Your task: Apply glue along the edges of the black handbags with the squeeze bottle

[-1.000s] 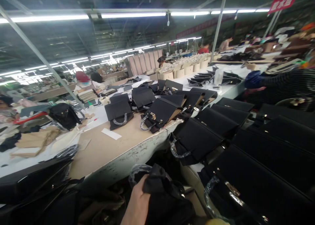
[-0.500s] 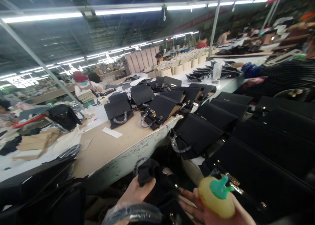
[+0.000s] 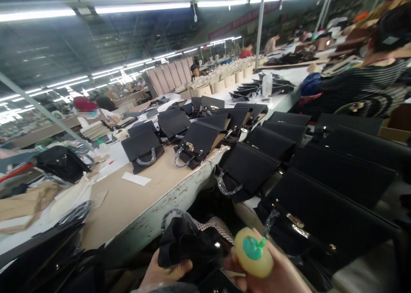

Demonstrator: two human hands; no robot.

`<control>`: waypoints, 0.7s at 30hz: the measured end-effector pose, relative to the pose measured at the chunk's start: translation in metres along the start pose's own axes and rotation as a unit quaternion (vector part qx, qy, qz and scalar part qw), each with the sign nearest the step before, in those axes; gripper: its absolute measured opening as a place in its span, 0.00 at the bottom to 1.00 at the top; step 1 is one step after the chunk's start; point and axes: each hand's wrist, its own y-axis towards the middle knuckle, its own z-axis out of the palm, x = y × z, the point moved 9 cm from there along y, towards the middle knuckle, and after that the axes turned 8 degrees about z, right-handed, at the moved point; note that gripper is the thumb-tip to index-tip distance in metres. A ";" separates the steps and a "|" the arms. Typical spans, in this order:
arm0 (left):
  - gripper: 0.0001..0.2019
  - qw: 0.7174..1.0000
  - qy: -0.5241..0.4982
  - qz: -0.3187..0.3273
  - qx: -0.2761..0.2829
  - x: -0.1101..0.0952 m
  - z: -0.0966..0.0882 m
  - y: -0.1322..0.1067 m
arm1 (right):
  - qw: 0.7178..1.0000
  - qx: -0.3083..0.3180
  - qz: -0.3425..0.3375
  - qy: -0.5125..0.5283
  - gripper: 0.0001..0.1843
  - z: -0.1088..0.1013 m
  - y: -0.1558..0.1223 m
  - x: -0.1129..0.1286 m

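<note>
A long worktable with a chipped white edge carries rows of black handbags, and more black handbags lie lined up on the right, the nearest one showing a gold clasp. At the bottom of the view, below the table edge, the left hand is clenched on a crumpled black bag with a plastic-wrapped handle. Just beside it, the right hand grasps a small yellowish squeeze bottle with a green cap.
</note>
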 end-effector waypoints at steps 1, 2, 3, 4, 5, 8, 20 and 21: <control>0.21 1.000 0.014 -0.003 -0.001 -0.002 -0.001 -0.001 | 1.000 0.007 -0.002 0.011 0.27 0.004 0.005 0.001; 0.20 1.000 0.020 -0.001 0.004 -0.004 -0.001 -0.002 | 1.000 0.013 0.000 0.015 0.27 0.008 0.010 0.002; 0.19 1.000 0.020 0.003 0.010 -0.008 0.000 -0.003 | 1.000 0.019 0.007 0.012 0.28 0.012 0.013 0.002; 0.19 1.000 0.016 0.008 0.015 -0.012 0.002 -0.004 | 1.000 0.026 0.014 0.006 0.30 0.016 0.015 0.002; 0.19 1.000 0.010 0.012 0.016 -0.015 0.002 -0.005 | 0.999 0.030 0.013 0.000 0.32 0.019 0.015 0.004; 0.20 1.000 -0.003 0.023 0.005 -0.020 0.002 -0.007 | 1.000 0.022 0.004 -0.009 0.36 0.020 0.014 0.006; 0.23 0.986 -0.123 0.050 0.104 -0.029 0.050 -0.006 | 0.992 0.022 -0.089 -0.087 0.19 0.075 0.028 0.030; 0.22 0.987 -0.109 0.056 0.102 -0.028 0.050 -0.006 | 0.991 0.013 -0.085 -0.108 0.18 0.079 0.031 0.031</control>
